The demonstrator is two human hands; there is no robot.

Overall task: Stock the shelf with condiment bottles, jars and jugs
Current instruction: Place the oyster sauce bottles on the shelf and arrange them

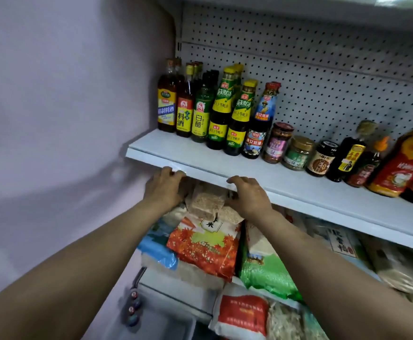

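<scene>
Already both hands were up at the front lip of the white shelf [225, 165]. The left hand [163, 187] had its fingers curled over that edge and held nothing else. The right hand [248, 196], just beside it, lay palm down with its fingers bent against the same lip, likewise holding nothing else; whether they truly gripped the edge could not be told.

Between the two hands and just under them sat a vacuum-packed block of grain [207, 201], touching or nearly touching both, and below that an orange bag with maple leaves [205, 244]. Beneath the right forearm lay a green bag [266, 273].

Above and beyond the hands, well apart from them, stood the stock. Directly behind the left hand was a row of upright condiment bottles [205, 109], yellow-labelled and green-labelled, several rows deep. Beyond the right hand stood a blue-labelled oyster sauce bottle [259, 123], then three small jars [298, 150] side by side, then dark bottles [350, 153] and a large red jug [401, 165] farther out to the right. A pegboard back panel [323, 69] rose behind them.
</scene>
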